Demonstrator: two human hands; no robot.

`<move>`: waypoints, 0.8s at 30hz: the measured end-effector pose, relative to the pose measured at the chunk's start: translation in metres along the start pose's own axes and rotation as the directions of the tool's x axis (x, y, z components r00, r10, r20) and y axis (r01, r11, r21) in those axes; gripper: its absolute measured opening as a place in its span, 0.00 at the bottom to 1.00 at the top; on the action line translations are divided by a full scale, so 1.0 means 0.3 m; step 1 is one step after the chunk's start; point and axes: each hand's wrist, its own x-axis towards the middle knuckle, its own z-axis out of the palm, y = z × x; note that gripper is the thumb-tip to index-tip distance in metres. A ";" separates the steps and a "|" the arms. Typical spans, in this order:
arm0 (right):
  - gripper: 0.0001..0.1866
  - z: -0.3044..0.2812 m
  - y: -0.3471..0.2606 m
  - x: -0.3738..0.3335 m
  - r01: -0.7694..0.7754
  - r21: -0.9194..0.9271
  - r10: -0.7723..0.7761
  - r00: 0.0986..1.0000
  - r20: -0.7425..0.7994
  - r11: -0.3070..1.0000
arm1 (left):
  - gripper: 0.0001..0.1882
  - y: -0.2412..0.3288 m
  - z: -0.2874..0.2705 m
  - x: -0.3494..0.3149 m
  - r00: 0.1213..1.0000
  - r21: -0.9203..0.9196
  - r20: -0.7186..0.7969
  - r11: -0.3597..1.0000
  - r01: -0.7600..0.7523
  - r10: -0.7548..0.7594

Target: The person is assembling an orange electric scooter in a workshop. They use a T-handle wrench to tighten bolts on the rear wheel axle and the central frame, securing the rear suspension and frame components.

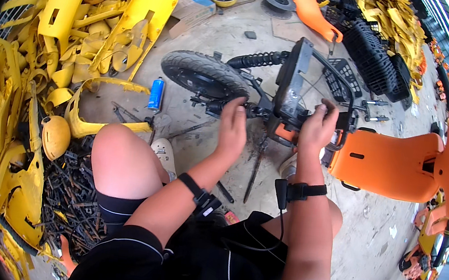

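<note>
A scooter lies on its side before me, with its black rear wheel point(206, 74), a black coil-spring shock absorber point(258, 59) and an orange body point(386, 164) to the right. My left hand point(233, 128) is by the wheel's near edge, fingers stretched upward, with nothing visible in it. My right hand point(318, 128) is beside the black tubular rack point(349, 94), fingers slightly bent and apart; their far side is hidden. Between my hands sits the dark underseat box point(291, 83). A long dark rod point(255, 169) lies on the floor below.
Yellow plastic panels point(63, 11) are heaped on the left, above a pile of small dark metal parts point(72, 199). A blue spray can point(155, 94) stands near the wheel. Black baskets point(374, 58) and an orange panel point(312, 10) lie at the back.
</note>
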 end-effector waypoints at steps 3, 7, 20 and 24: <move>0.12 -0.020 -0.049 -0.012 -0.092 0.291 0.079 0.995 0.056 0.952 | 0.17 0.100 -0.033 -0.022 0.991 0.031 0.066 0.993 0.113 -0.115; 0.12 -0.057 -0.070 -0.029 0.031 0.412 -0.063 0.996 0.065 0.911 | 0.22 0.321 -0.017 -0.034 0.653 -0.094 0.644 0.806 0.584 -0.399; 0.46 -0.235 -0.336 -0.222 0.568 0.202 -0.500 0.435 0.749 0.798 | 0.18 0.261 -0.163 -0.037 0.571 -0.427 0.653 0.381 0.820 -0.497; 0.25 -0.163 -0.256 -0.134 0.566 0.038 -0.515 0.720 0.466 0.824 | 0.11 -0.088 -0.266 0.000 0.641 -0.451 0.368 0.474 0.757 -0.674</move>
